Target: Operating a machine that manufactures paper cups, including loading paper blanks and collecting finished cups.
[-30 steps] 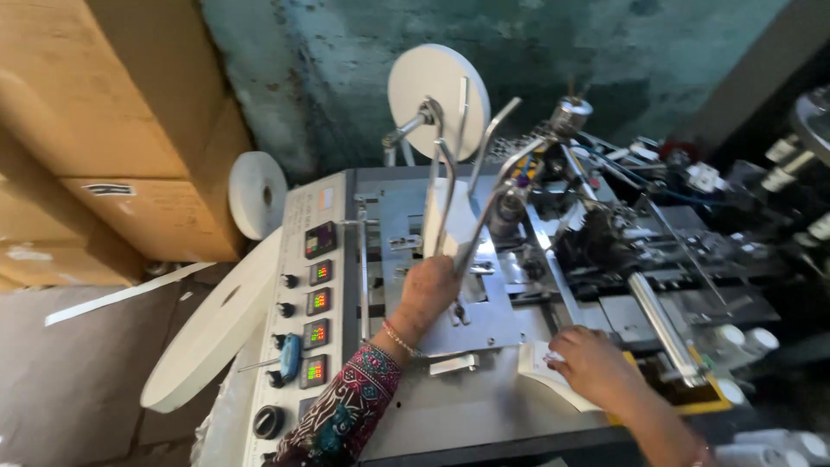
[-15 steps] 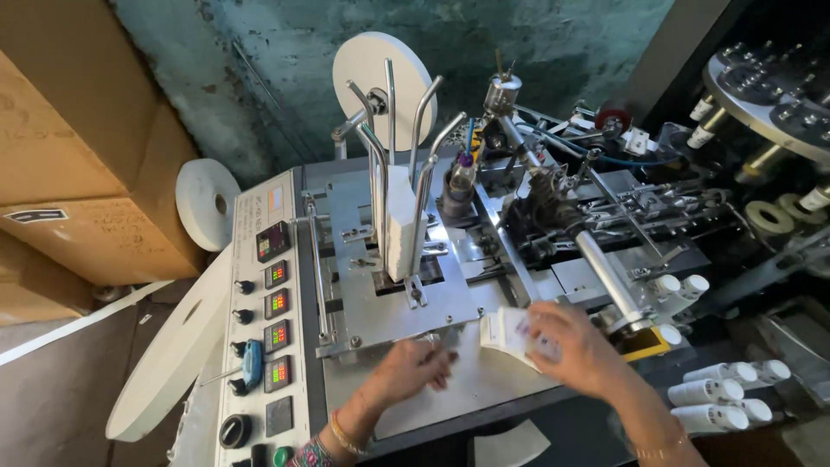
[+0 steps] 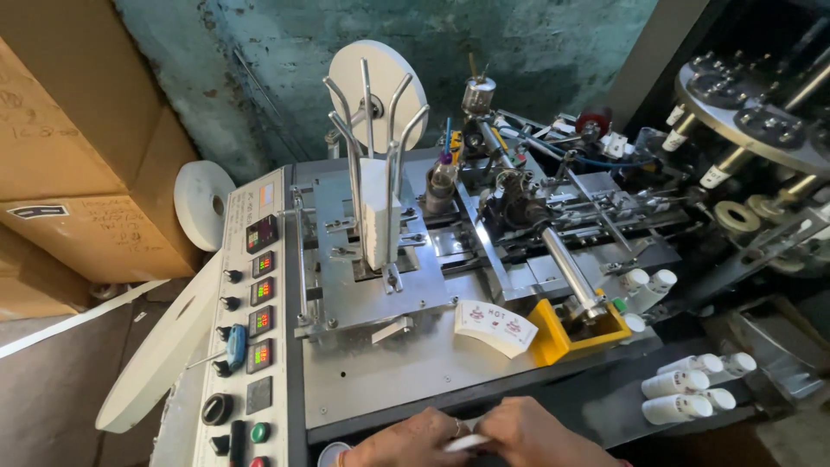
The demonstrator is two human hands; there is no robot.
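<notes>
White strip (image 3: 467,443) pinched, left hand (image 3: 406,441), right hand (image 3: 540,439)

Brown cartons (image 3: 78,156) left; small, perhaps red-lit panel displays (image 3: 262,285).

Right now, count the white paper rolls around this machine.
3: top roll behind the wire rack, left roll by the boxes, large roll tilted lower left. More may be hidden.

Stained teal wall (image 3: 519,43), stacked cardboard boxes (image 3: 78,164) at left.
</notes>
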